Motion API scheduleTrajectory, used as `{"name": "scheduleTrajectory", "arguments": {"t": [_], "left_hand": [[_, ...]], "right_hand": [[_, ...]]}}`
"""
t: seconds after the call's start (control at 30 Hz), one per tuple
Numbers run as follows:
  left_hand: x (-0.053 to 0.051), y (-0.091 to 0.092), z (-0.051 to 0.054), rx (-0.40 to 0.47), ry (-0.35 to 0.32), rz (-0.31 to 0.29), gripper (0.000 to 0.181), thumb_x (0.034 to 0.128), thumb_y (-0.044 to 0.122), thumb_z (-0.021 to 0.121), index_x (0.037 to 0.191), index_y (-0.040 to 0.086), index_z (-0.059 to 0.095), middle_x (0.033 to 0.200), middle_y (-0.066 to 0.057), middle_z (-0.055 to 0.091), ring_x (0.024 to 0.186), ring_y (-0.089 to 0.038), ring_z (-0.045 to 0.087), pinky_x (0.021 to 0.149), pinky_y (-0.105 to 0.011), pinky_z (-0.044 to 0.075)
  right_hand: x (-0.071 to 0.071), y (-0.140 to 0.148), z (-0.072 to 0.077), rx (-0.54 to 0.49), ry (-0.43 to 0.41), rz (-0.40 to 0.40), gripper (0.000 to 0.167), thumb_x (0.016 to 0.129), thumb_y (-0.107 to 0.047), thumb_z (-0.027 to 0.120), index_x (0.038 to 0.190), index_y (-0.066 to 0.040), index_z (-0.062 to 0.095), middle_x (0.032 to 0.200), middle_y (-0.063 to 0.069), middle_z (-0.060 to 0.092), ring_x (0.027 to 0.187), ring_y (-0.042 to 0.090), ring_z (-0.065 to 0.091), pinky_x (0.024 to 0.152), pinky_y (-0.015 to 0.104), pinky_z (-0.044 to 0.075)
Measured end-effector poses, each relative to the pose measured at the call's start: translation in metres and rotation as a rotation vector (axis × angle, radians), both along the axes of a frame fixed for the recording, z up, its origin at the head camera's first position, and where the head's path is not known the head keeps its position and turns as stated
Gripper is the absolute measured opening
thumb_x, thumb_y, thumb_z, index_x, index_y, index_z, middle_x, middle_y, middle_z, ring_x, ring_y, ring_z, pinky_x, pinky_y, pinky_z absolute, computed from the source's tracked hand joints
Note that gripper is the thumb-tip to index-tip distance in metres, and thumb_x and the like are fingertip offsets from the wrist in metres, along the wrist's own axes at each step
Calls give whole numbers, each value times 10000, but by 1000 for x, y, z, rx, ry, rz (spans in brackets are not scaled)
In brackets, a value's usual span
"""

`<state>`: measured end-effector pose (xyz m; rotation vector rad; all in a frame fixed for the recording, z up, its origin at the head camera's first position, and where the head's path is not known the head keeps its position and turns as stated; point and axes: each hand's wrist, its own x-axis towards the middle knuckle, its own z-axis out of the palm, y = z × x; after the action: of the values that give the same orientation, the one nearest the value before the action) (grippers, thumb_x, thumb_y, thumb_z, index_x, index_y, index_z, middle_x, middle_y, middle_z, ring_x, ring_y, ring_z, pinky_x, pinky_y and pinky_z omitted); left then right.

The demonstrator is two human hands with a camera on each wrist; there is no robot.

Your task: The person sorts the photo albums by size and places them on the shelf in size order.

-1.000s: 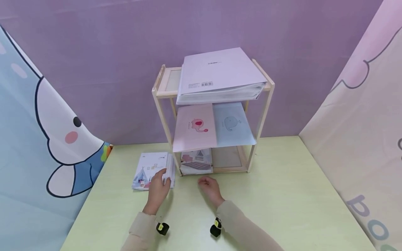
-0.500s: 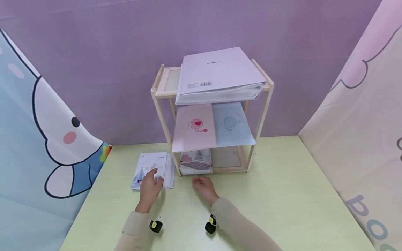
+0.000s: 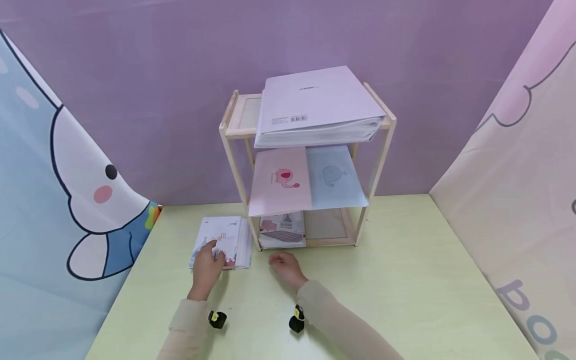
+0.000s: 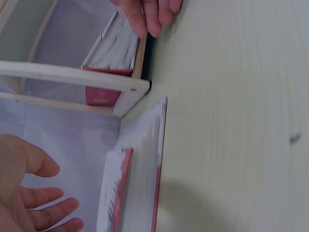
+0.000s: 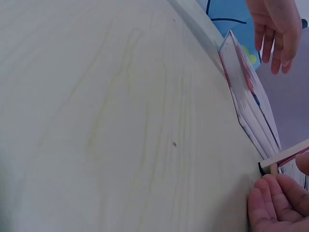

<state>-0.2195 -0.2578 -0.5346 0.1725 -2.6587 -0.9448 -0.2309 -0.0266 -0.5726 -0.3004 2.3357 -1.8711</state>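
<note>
My left hand (image 3: 207, 270) hovers over a stack of white picture-covered books (image 3: 227, 227) on the table, left of the wooden rack. In the left wrist view its fingers (image 4: 46, 212) and thumb are spread apart and hold nothing, with the books (image 4: 140, 159) beyond them. A smaller book lies on top of a wider one. My right hand (image 3: 288, 270) is in front of the rack's bottom shelf, its fingers loosely bent and nothing visible in them. On that shelf, just behind it, lies a book with a checked-rug picture (image 3: 283, 235).
The small three-tier wooden rack (image 3: 233, 162) stands near the purple backdrop. A pink elephant notebook (image 3: 279, 197) and a blue whale notebook (image 3: 333, 195) lie on its middle tier, jutting forward. Thick large white books (image 3: 319, 105) overhang the top tier. Printed cloths hang at both sides.
My left hand has shifted left across the stack of books. My right hand has drifted a little left along the rack's front. The books and rack stay in place.
</note>
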Motion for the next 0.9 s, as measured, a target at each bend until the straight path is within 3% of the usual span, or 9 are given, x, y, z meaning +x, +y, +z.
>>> {"name": "scheduleTrajectory", "arguments": {"t": [0.4, 0.63, 0.9], "left_hand": [[-4, -23, -1, -49, -70, 66, 446, 858, 87, 557, 1236, -143, 500, 1113, -369, 552, 998, -510, 531, 852, -572, 421], [-7, -33, -6, -55, -90, 93, 464, 859, 85, 540, 1236, -177, 478, 1152, -387, 529, 1041, -513, 528, 872, -574, 429], [-6, -42, -11, -48, -80, 92, 456, 848, 62, 538, 1210, -207, 479, 1143, -410, 520, 1039, -527, 527, 862, -589, 435]], "right_hand": [[5, -20, 14, -30, -112, 51, 317, 855, -48, 595, 1106, 145, 590, 1002, 234, 657, 809, 269, 640, 720, 327, 545], [-2, -29, 8, -24, -190, 27, 395, 851, -100, 600, 1174, 124, 563, 1114, 240, 619, 976, 326, 602, 846, 417, 510], [-5, -36, 6, 14, -169, -6, 323, 853, -83, 586, 1104, 121, 582, 1057, 207, 612, 958, 301, 567, 843, 423, 493]]}}
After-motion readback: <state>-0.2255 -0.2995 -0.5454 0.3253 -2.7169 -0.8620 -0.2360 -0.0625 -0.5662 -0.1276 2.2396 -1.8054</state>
